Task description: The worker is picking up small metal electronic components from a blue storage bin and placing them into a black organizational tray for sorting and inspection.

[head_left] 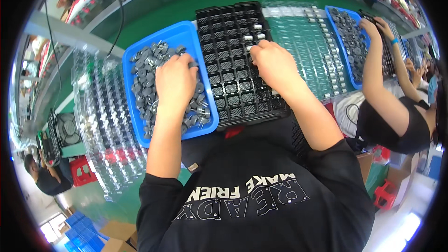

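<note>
My left hand (176,77) is down in the blue plastic bin (161,35), fingers curled by a dark grey part (192,65); I cannot tell whether they grip it. Around it, rounded matte grey parts (145,88) with thin metal pins point every way. My right hand (275,63) bends over the glossy black compartment tray (228,72), fingertips bunched at a white piece, their hold hidden. Nearby white cylinders (257,27) lie long axis crosswise; the tray's runs away from me.
</note>
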Motion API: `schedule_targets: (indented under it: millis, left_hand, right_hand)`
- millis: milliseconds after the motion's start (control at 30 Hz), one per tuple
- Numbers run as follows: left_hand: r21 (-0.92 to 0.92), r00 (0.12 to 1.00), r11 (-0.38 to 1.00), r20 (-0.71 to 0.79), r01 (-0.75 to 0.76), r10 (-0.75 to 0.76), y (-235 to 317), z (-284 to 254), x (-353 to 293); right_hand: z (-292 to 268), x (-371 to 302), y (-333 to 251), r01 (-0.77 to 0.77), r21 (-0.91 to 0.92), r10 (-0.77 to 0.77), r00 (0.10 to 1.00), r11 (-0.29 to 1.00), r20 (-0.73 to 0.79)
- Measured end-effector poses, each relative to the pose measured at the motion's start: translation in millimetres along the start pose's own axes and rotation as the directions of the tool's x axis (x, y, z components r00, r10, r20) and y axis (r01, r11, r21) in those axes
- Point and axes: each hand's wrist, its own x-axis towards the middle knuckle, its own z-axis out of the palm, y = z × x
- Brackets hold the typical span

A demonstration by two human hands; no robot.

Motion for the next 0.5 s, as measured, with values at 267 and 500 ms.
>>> schedule_targets:
  millis: [267,500]
  left_hand:
    - [-0.482,0.968,0.871,-0.158,0.099,-0.197,5,-26,-25]
    - [-0.874,0.932,-0.416,0.335,0.251,-0.141,-30,-31,-59]
  right_hand:
    - [-24,45,160,-0.553,0.148,0.573,0.793,0.82,-0.208]
    - [-5,44,228,-0.676,0.107,0.685,0.716,0.729,-0.138]
